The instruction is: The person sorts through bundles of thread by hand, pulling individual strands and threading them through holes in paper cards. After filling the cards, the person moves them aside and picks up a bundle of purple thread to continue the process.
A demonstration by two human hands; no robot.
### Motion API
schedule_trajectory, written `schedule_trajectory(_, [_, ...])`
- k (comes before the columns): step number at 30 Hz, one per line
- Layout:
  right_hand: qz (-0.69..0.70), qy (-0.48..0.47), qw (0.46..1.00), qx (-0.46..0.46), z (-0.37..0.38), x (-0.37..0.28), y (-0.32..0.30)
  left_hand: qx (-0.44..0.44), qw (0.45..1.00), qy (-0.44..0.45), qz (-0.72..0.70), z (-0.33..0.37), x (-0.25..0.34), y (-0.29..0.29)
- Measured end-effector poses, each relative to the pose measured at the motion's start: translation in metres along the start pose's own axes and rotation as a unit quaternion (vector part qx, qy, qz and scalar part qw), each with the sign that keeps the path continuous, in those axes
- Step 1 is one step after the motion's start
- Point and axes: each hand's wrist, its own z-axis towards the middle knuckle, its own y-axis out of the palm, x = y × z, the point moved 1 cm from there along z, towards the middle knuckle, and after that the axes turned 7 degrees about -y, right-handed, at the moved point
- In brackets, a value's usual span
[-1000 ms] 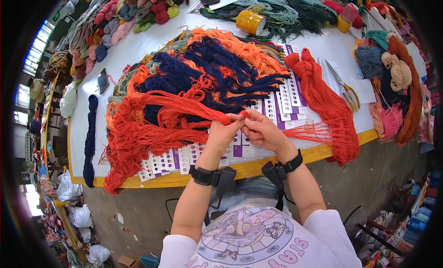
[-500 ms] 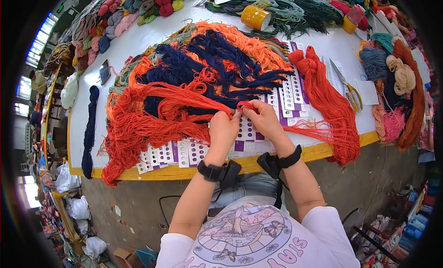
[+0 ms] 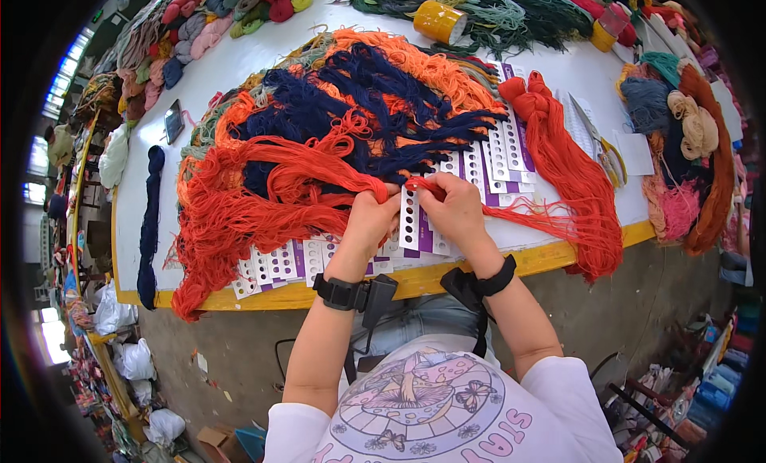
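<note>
The left hand (image 3: 372,224) is gripping red yarn (image 3: 279,164), fingers closed; the right hand (image 3: 456,212) is pinching a red strand (image 3: 423,183) at the far end of a holed card (image 3: 409,220). The yarn is spreading left, overhanging the table (image 3: 542,261) at its near edge. White tabletop is showing narrowly between yarn and navy skein (image 3: 150,228). Rightward, scissors (image 3: 600,141) are lying beside a red bundle (image 3: 558,168).

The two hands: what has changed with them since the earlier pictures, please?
The left hand has shifted left, away from the right hand; a white card with holes now shows between them. Both still hold red yarn. The scissors and far-left navy yarn stayed put.
</note>
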Motion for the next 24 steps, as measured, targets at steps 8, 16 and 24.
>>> schedule_trajectory(8, [0.012,-0.042,0.997,-0.062,0.004,0.006,-0.004,0.008,0.998,0.052,0.03,0.003,-0.005,0.002])
schedule_trajectory(16, [-0.005,0.083,0.988,-0.132,0.017,0.004,-0.005,0.035,0.998,0.042,0.039,0.008,-0.007,0.001])
schedule_trajectory(24, [0.03,0.031,0.996,-0.078,0.009,0.023,0.008,0.198,0.899,0.212,0.327,0.009,-0.005,-0.003])
